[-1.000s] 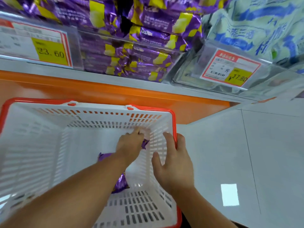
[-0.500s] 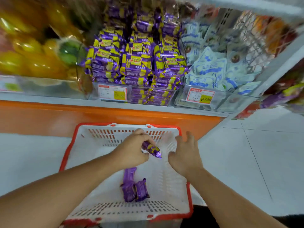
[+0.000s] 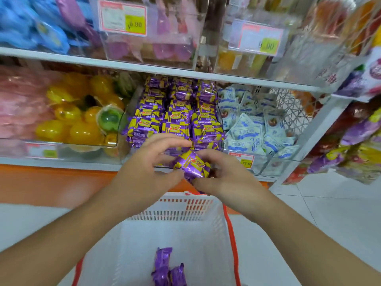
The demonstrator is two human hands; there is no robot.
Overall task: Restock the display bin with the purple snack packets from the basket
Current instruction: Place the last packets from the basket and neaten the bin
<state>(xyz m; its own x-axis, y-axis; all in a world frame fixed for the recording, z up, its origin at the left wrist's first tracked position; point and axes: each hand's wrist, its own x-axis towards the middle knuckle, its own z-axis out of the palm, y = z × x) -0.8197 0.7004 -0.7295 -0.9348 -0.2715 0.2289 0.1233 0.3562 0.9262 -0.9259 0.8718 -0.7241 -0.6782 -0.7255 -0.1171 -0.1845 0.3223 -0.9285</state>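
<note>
A purple and yellow snack packet (image 3: 192, 165) is held between both hands just in front of the display bin (image 3: 175, 112), which is stacked with rows of the same packets. My left hand (image 3: 148, 168) pinches the packet's left side with thumb and fingers. My right hand (image 3: 224, 176) grips its right side. Below my arms stands the white basket with a red rim (image 3: 228, 223), and two purple packets (image 3: 167, 269) lie on its floor.
A bin of pale blue and white packets (image 3: 253, 129) sits right of the purple bin, and yellow and green jelly cups (image 3: 82, 116) fill the bin to its left. An upper shelf (image 3: 165, 71) with clear bins overhangs. White tiled floor (image 3: 329, 213) extends to the right.
My left hand lifted a packet out of the basket up to the bin front. My right hand left the basket rim and took hold of the packet. The view tilted upward.
</note>
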